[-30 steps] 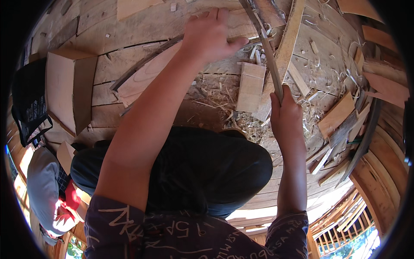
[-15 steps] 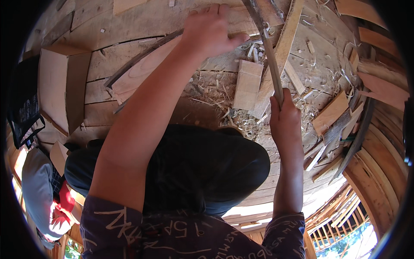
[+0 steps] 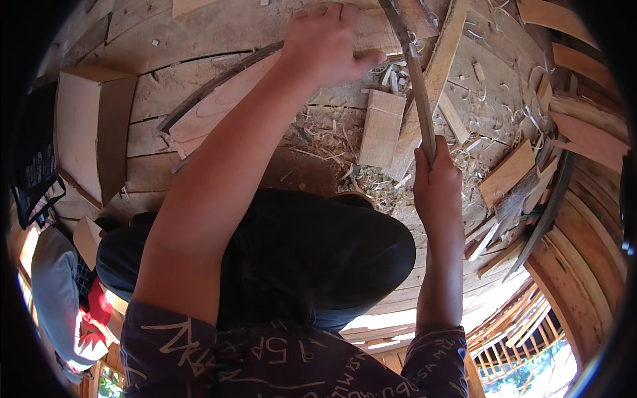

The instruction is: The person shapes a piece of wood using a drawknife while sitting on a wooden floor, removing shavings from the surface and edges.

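Observation:
My left hand (image 3: pixel 322 45) is laid over a pale wooden board (image 3: pixel 212 109), its fingers bent toward the far edge and its thumb stretched along the near side. The board has a dark, curved edge and runs partly beneath my left forearm. In my right hand (image 3: pixel 439 174) is a long-handled knife (image 3: pixel 421 99), gripped low on its wooden handle. Its dark metal blade begins at a shiny collar and reaches past the top of the picture, crossing near the board's right end. A small rectangular wood block (image 3: pixel 381 127) lies between my hands.
Curly shavings (image 3: pixel 385 189) and chips cover the plank floor before my knees. A long wood strip (image 3: pixel 446 50) slants beside the knife. Offcuts (image 3: pixel 507 174) are heaped at the right, near curved timbers (image 3: pixel 584 265). At the left stand a cardboard box (image 3: pixel 83 132) and a black bag (image 3: pixel 36 166).
Both hands keep nearly the same places and holds. The whole view has shifted very slightly; the knife's blade looks almost unmoved against the board.

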Demonstrator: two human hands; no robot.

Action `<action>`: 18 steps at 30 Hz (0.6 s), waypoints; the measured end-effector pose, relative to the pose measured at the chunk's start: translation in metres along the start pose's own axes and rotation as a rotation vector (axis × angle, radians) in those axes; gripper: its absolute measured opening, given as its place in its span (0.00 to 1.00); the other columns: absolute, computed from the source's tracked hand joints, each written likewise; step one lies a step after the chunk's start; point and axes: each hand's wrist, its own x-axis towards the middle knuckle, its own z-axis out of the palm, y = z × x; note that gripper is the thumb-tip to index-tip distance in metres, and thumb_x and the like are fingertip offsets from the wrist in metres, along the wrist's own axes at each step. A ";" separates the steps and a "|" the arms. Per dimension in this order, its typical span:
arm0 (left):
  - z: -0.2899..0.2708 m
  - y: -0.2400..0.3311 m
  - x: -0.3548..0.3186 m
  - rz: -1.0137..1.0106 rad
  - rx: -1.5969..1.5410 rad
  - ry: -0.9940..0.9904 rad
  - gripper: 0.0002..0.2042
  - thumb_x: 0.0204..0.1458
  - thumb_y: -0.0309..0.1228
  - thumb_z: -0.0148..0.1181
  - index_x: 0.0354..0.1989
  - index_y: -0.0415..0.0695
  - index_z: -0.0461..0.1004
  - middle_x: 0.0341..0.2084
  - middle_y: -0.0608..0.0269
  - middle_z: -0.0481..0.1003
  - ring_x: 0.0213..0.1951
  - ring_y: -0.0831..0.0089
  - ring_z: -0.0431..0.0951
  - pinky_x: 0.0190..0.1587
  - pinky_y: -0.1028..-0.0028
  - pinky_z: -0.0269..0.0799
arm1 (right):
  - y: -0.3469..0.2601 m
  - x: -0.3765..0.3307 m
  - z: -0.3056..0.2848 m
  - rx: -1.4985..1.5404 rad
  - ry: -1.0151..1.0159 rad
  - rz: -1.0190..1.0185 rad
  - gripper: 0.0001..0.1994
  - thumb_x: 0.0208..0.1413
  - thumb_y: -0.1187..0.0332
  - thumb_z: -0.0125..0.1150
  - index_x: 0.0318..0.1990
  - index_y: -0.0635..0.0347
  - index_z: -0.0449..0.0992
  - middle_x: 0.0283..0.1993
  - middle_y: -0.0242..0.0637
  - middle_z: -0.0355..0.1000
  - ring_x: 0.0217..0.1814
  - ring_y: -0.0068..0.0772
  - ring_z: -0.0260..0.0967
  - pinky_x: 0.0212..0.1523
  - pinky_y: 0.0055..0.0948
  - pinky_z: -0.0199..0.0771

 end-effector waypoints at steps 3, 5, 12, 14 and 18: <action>-0.001 0.001 -0.001 0.031 0.019 0.036 0.34 0.45 0.52 0.64 0.51 0.35 0.68 0.42 0.43 0.74 0.45 0.50 0.77 0.48 0.54 0.72 | 0.001 -0.016 -0.005 0.015 -0.007 0.055 0.07 0.63 0.70 0.50 0.46 0.61 0.65 0.23 0.56 0.72 0.28 0.61 0.74 0.24 0.51 0.71; 0.005 -0.003 0.004 0.007 -0.029 0.028 0.34 0.45 0.52 0.64 0.51 0.35 0.68 0.43 0.43 0.74 0.46 0.51 0.77 0.49 0.54 0.72 | 0.007 -0.024 -0.002 0.051 0.012 0.034 0.07 0.63 0.70 0.50 0.45 0.61 0.65 0.23 0.56 0.72 0.29 0.62 0.74 0.24 0.52 0.71; 0.011 -0.002 0.003 0.002 0.014 0.070 0.34 0.46 0.52 0.63 0.52 0.34 0.67 0.44 0.43 0.74 0.46 0.51 0.77 0.50 0.54 0.71 | 0.006 0.009 0.005 0.007 0.039 -0.072 0.05 0.63 0.70 0.51 0.42 0.61 0.64 0.23 0.57 0.72 0.29 0.63 0.73 0.23 0.52 0.70; 0.006 -0.002 0.005 -0.035 -0.018 0.025 0.34 0.46 0.52 0.62 0.52 0.34 0.67 0.44 0.42 0.74 0.46 0.50 0.77 0.50 0.55 0.71 | 0.007 0.012 0.005 0.003 0.026 -0.051 0.05 0.63 0.70 0.51 0.42 0.61 0.65 0.24 0.55 0.72 0.29 0.62 0.73 0.23 0.52 0.70; 0.002 0.000 0.005 -0.043 0.031 -0.016 0.34 0.48 0.52 0.61 0.52 0.33 0.67 0.44 0.42 0.74 0.46 0.50 0.77 0.50 0.55 0.71 | 0.010 -0.022 -0.008 0.040 0.010 0.019 0.05 0.64 0.70 0.50 0.43 0.60 0.65 0.24 0.54 0.72 0.29 0.61 0.74 0.23 0.51 0.70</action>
